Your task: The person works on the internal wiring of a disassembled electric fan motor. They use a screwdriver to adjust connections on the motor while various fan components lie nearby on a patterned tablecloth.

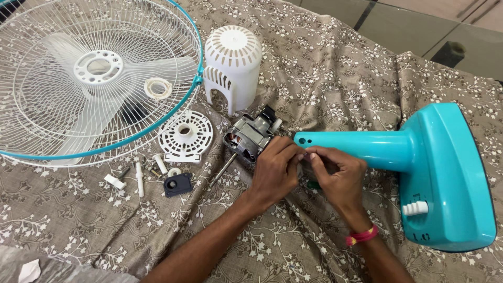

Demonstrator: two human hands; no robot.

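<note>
Head view:
- Left hand (276, 170): curled over the rear of the motor (250, 138), fingertips pinched together against the right hand's; held item hidden, so exact grip cannot be told.
- Right hand (337, 178): fingers closed round a small dark part just below the stand neck (356, 147); part itself mostly covered.
- Motor: lying on its side on the cloth (325, 68), shaft pointing down-left, touching the left hand, just beside the neck's open end; judged kept close so that the wiring between them reaches.
- Teal base (450, 178): on its side at right, white knob (415, 208) facing the camera, neck pointing left toward the hands.
- White motor cover (232, 65): upright behind the motor, apart from it.
- Guard with blade (97, 78): flat at upper left, well apart from the hands, teal rim near the cover.
- Round vented plate (185, 136), black clip (178, 184) and white pegs (139, 175): loose, spread left of the motor, likely set aside within reach.
- Open cloth below and between the forearms; cloth edge and bare floor at top right.
</note>
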